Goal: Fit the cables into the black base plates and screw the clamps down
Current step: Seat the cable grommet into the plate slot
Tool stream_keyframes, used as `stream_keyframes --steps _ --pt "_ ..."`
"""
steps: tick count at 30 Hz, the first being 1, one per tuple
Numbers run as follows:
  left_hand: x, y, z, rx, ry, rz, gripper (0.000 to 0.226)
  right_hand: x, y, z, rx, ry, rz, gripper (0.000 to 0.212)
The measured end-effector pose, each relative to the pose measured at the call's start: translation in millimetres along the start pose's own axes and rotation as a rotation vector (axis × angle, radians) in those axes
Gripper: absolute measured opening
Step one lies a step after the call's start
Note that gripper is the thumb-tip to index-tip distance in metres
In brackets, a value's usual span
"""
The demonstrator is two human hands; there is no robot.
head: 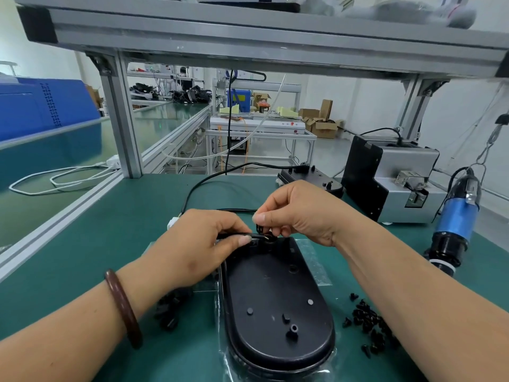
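Left hand (192, 244) pinches the cable (198, 186) into the base plate (275, 299), right hand (300, 213) pinches a clamp (260, 228); screws (369, 323) lie unused, so nothing looks screwed down yet

Green bench (115, 221), alu frame (121, 119), white walls (358, 100), cardboard boxes (322, 119)

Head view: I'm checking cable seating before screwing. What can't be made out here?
- Head view: where the cable meets the base plate, covered by the left hand and right hand.
- Head view: the small black piece the right hand pinches, too small to identify.
- Head view: black parts by the left wrist, blurred, partly behind the forearm.
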State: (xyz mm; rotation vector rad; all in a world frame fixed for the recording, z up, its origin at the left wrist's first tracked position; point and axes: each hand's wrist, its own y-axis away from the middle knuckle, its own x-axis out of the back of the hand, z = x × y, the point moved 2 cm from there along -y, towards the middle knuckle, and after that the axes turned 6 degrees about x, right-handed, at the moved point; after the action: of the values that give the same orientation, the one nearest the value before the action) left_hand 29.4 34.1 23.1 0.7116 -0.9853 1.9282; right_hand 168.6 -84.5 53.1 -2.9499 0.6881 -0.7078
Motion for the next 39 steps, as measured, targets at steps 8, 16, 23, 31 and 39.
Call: stream_keyframes --steps 8,16,23,31,39 --pt "-0.3 0.7 -2.6 0.025 0.024 0.004 0.003 -4.1 1.2 -4.9 0.032 0.112 0.029 0.010" --pt "-0.8 -0.4 -4.4 0.043 0.037 0.006 0.003 -7.0 -0.2 -5.4 0.003 0.129 0.037 0.008" --pt "-0.7 0.6 -4.2 0.051 0.072 -0.010 0.006 -6.8 -1.1 -4.0 -0.062 0.026 0.042 0.011" --pt "-0.7 1.4 -3.4 0.064 0.086 -0.003 0.005 -7.8 1.0 -8.0 -0.002 0.117 0.004 0.011" --pt "0.3 1.5 -1.5 0.065 0.089 0.012 0.013 -4.1 1.2 -0.5 0.032 0.213 -0.063 0.012"
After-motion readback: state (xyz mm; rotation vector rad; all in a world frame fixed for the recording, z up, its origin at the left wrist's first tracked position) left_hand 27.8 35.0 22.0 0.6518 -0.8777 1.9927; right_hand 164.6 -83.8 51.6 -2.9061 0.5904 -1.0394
